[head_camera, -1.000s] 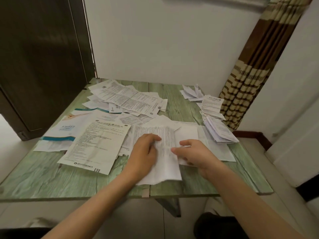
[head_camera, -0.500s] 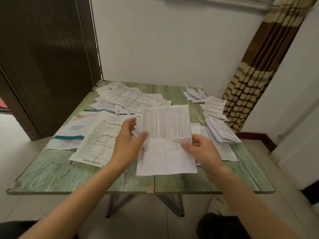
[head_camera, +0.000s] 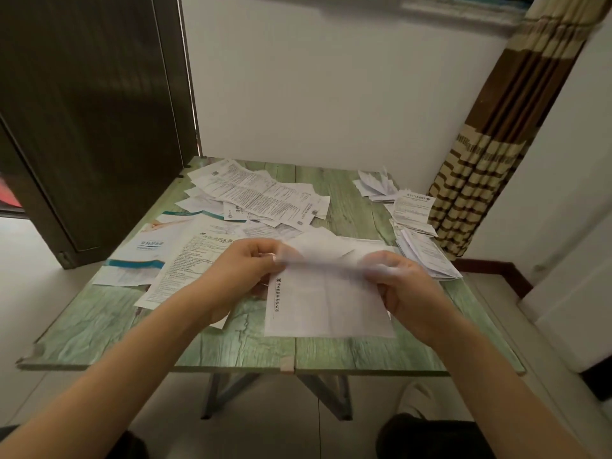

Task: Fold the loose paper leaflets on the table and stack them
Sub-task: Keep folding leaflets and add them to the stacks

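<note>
Holding one white leaflet (head_camera: 326,306) just above the near middle of the counter (head_camera: 99,329), pinching its top left corner with the left hand (head_camera: 246,270) and its top right corner with the right hand (head_camera: 409,289), curling fingers and thumbs of both hands round the paper and carrying nothing else. Looking to be partway through a first fold of this sheet, judging by the blur and the doubled look along the top; letting the lower part hang toward the near edge, with a printed heading running down its left side. Showing finished work along the right side: keeping a thick stack of folded leaflets (head_camera: 427,256) by the right edge, a second folded pile (head_camera: 414,207) just beyond it, and a few small folded pieces (head_camera: 376,187) toward the far right corner. Leaving plenty undone on the left: spreading and overlapping toward the far side, a heap of long unfolded leaflets (head_camera: 261,193); lying nearer, a large printed sheet (head_camera: 192,263) beside a brochure (head_camera: 145,250) with teal bands, both flat and open. Reading the job as roughly half done, perhaps less: needing to crease the sheet in hand, lay it on the right-hand stack, then work through the whole left spread. Not managing to count the sheets buried under the overlap, so not putting a firmer figure on it.
</note>
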Demonstrator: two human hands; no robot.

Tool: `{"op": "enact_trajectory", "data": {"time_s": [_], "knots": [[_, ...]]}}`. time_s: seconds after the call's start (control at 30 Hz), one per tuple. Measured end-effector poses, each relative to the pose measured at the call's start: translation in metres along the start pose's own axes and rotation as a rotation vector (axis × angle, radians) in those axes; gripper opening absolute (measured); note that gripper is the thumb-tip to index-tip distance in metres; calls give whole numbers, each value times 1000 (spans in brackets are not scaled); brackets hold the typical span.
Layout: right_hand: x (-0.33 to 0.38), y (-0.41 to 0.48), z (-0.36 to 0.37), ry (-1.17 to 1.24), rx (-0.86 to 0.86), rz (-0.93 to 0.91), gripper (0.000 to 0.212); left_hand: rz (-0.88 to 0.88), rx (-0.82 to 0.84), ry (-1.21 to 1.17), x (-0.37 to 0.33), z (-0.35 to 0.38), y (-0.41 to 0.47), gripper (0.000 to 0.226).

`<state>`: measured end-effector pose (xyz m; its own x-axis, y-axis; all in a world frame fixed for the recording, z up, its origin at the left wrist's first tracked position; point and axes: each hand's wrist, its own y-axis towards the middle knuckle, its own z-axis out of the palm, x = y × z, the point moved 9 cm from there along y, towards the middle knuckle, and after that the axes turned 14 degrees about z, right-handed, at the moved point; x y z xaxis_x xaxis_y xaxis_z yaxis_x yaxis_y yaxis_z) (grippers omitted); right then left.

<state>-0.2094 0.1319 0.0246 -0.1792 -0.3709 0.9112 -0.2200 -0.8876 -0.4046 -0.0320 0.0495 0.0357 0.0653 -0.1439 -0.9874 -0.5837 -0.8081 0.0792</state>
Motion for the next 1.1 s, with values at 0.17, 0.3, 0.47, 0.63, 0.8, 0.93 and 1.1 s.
{"op": "enact_trajectory", "data": {"time_s": [0.17, 0.3, 0.47, 0.63, 0.8, 0.93, 1.1], "knots": [[13, -6, -12, -102, -79, -14, 41, 43, 46, 112, -5, -9, 0, 40], [44, -15, 5, -412, -143, -217, 23, 73, 181, 132, -13, 2, -2, 39], [13, -9, 58, -872, 207, -4, 23, 135, 223, 105, -20, 17, -3, 27], [21, -4, 36, -378, 30, -65, 13, -42, 45, -359, 1, 7, -8, 45], [16, -2, 34, -162, -61, -136, 14, -36, 159, -217, 4, 33, -25, 24], [4, -2, 34, -98, -100, -132, 15, 5, 44, -132, 8, 34, -22, 15], [-7, -5, 31, 5, 53, 9, 26, 5, -11, -137, 7, 27, -17, 18]]}}
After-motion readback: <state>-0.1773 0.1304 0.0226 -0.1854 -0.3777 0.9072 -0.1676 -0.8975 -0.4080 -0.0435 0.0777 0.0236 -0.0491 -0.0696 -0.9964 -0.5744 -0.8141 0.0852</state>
